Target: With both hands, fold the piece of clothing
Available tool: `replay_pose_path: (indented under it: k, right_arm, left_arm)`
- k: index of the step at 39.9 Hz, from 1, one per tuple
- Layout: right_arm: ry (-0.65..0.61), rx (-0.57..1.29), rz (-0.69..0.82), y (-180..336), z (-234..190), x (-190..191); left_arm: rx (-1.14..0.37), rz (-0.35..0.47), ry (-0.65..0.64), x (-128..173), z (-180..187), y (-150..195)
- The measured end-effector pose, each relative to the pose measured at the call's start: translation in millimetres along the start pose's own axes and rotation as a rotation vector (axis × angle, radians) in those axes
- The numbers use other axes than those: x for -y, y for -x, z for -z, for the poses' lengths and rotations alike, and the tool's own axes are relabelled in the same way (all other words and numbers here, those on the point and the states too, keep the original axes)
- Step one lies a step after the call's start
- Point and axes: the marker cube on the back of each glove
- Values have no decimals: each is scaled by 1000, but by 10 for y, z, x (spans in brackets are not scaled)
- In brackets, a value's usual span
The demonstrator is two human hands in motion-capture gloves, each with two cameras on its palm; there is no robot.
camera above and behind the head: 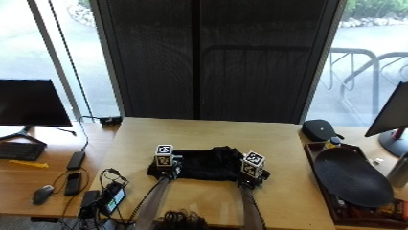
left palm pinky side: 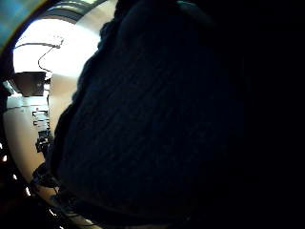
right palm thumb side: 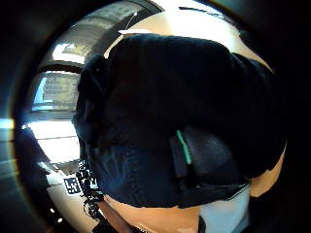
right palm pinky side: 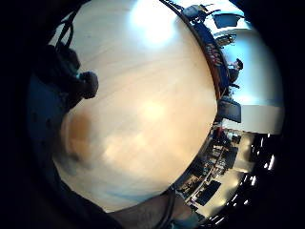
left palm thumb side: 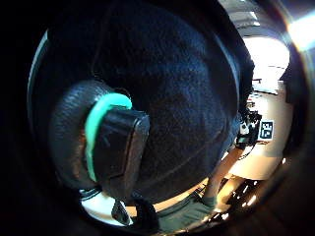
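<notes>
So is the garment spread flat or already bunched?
Bunched: the black garment lies as a rumpled strip between the left hand and right hand.

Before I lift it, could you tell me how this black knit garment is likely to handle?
Probably floppy: the black knit garment lies bunched and uneven on the wooden table. Its ribbed knit looks thick, so likely bulky rather than slippery. Lifted, the unheld middle would probably sag.

No text, label, brand or number can be read in any view. Some small dark marks show in the background of the palm views, too small to make out.
</notes>
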Motion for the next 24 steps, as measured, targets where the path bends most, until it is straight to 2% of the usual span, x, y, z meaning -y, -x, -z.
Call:
replay_pose_path:
  k: [3,8,12,16,21,24]
  right_arm:
    - [16,-23,-7,24,23,-18]
    - [33,-54,-58,-35,59,90]
    - [-67,-22,-109,-139,142,438]
    - [-3,160,-19,-136,296,535]
    - [-45,500,123,104,579,673]
    - [-64,695,271,205,748,664]
  left_arm:
    - [-17,-2,69,-114,5,-74]
    - [-5,0,47,-100,-1,-160]
    - [-7,-6,36,-75,-21,-271]
    - [-29,-9,124,-190,-18,-418]
    - [-21,5,151,-205,-3,-480]
    - [-37,-7,166,-191,27,-477]
